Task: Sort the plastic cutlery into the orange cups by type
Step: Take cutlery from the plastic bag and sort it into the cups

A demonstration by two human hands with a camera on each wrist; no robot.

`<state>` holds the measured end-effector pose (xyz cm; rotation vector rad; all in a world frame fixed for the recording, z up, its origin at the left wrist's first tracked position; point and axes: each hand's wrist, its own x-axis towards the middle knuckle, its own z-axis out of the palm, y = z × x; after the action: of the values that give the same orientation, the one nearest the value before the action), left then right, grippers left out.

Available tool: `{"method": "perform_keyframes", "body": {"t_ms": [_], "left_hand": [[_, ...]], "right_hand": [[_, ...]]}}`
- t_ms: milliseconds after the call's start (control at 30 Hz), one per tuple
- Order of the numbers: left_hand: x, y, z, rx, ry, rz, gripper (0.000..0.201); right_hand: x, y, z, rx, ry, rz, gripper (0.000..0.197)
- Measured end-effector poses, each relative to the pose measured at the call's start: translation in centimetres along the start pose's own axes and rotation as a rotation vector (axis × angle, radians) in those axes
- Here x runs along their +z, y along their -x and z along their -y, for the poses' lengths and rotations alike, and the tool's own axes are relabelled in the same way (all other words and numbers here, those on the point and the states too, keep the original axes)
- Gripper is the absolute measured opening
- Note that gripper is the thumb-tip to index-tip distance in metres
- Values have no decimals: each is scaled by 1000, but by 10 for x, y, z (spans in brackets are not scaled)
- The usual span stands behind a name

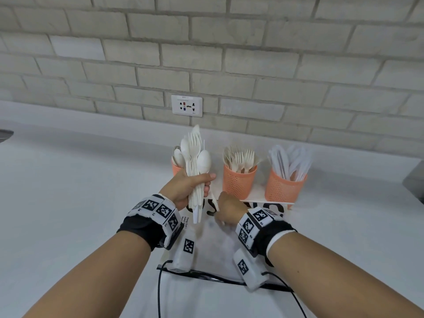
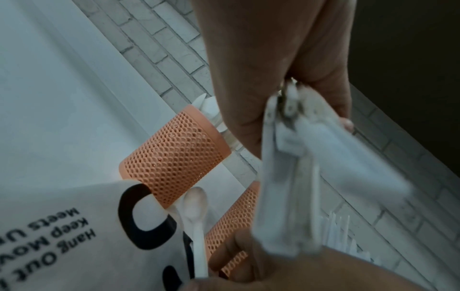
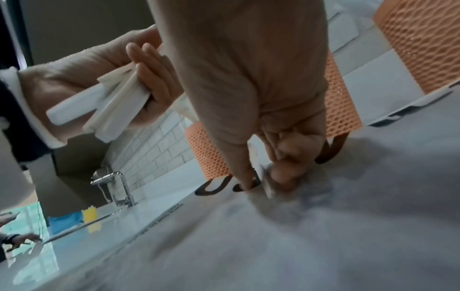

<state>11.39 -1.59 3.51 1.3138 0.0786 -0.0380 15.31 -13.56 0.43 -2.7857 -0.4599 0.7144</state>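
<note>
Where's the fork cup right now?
Head view: the fork cup stands in the middle of the three orange cups by the brick wall, just beyond the right hand.

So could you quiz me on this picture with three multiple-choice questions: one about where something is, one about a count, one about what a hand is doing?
1. Where does the cup of forks stand?
A. middle of the row
B. far left
C. on the floor

2. How many orange cups are on the counter?
A. one
B. three
C. five

3. What is the left hand doing?
A. resting flat and empty
B. pointing at the wall
C. gripping a bundle of cutlery

Answers:
1. A, it sits between the spoon cup and the cup of wrapped pieces.
2. B, the head view shows three.
3. C, its fingers curl round the handles.
</note>
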Motion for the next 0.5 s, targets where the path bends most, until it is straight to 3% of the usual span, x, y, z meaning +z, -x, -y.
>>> {"method": "perform_keyframes", "body": {"t_ms": [167, 267, 367, 400, 433, 500], "left_hand": [[7, 2, 0, -39, 40, -37, 20], [3, 2, 0, -22, 108, -76, 19], [2, 1, 0, -8, 153, -71, 8], [4, 1, 0, -14, 172, -82, 5], [8, 0, 1, -25, 192, -97, 11], [17, -3, 2, -50, 234, -81, 25]], "right_hand": [[-7, 9, 1, -12, 185, 8, 38], [-12, 16, -6, -10, 146, -42, 9], [-21, 25, -17, -14, -2, -180, 11], [-22, 27, -20, -69, -80, -246, 26], [-22, 30, -23, -124, -152, -295, 39], [-19, 40, -22, -217, -244, -297, 42]]}}
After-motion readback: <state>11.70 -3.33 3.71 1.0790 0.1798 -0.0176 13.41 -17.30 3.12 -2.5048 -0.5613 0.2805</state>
